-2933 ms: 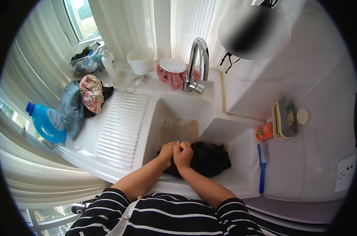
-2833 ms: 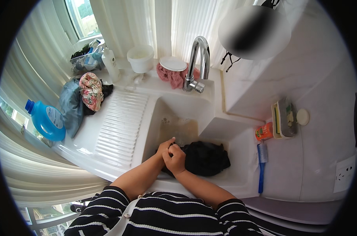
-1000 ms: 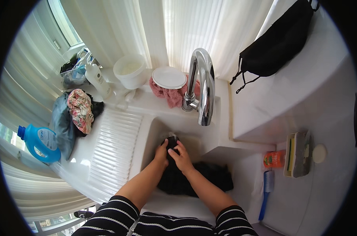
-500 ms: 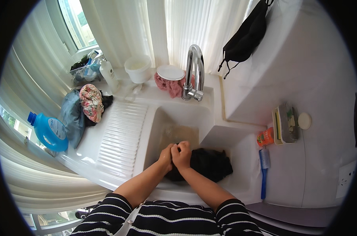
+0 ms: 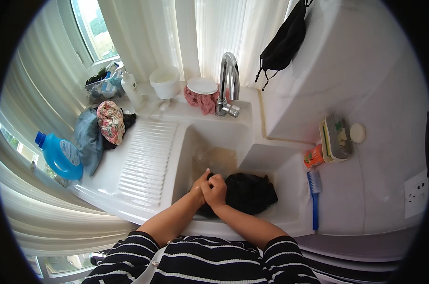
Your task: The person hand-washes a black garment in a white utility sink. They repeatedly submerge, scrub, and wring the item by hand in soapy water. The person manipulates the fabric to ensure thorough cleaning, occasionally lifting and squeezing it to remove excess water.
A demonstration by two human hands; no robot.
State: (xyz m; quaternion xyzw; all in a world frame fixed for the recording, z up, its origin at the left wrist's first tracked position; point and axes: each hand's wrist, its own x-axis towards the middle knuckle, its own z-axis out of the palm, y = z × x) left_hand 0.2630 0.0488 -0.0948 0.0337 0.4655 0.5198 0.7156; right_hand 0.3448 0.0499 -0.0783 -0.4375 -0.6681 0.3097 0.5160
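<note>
In the sink lies a wet-looking black garment, bunched up; its exact kind cannot be made out. My left hand is closed on a fold of it at the garment's left end, thumb pointing up. Pressed against it, my right hand is also closed, with a bit of black fabric showing between the two hands. Most of my left fingers are hidden behind the right hand. Shallow brownish water stands in the basin beyond my hands.
A chrome faucet rises behind the basin. The ribbed washboard lies left, with a blue detergent bottle and piled cloths beyond. A blue-handled brush and a container with sponges sit right. A black mask hangs above.
My hands stay together on the black garment; the right has rolled slightly and dropped, and my left thumb now sticks up. The whole view has shifted a little.
</note>
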